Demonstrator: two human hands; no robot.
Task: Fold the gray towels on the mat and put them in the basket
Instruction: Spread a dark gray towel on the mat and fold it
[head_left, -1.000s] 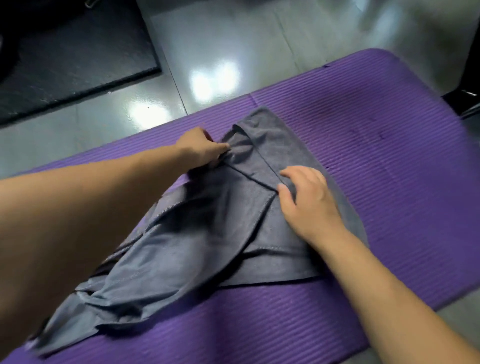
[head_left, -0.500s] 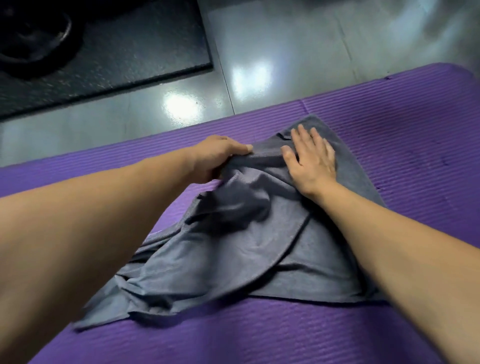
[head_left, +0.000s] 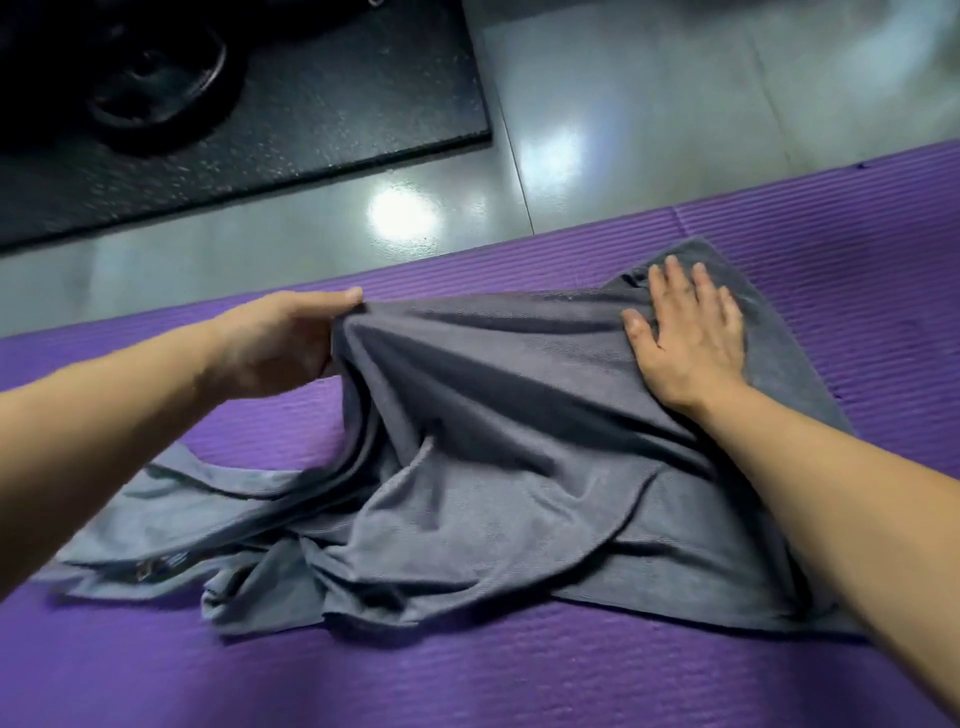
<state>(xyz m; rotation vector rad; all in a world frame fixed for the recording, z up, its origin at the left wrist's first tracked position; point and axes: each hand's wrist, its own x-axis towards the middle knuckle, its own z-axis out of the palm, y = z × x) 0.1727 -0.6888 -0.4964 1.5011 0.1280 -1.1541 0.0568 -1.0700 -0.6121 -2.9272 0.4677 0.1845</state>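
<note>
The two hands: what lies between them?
In the head view, only gray towel: a raised, creased stretch runs from the left hand, which pinches its edge, to the right hand, pressing flat on it.

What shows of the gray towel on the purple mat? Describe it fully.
The gray towel is soft matte cloth, unfolded and rumpled, lying on the purple mat. The left hand pinches its far left edge and holds it raised, drawing taut folds. The right hand presses flat on its far right part. The near left portion lies in loose creases. Whether it is one towel or two overlapping cannot be told.
</note>
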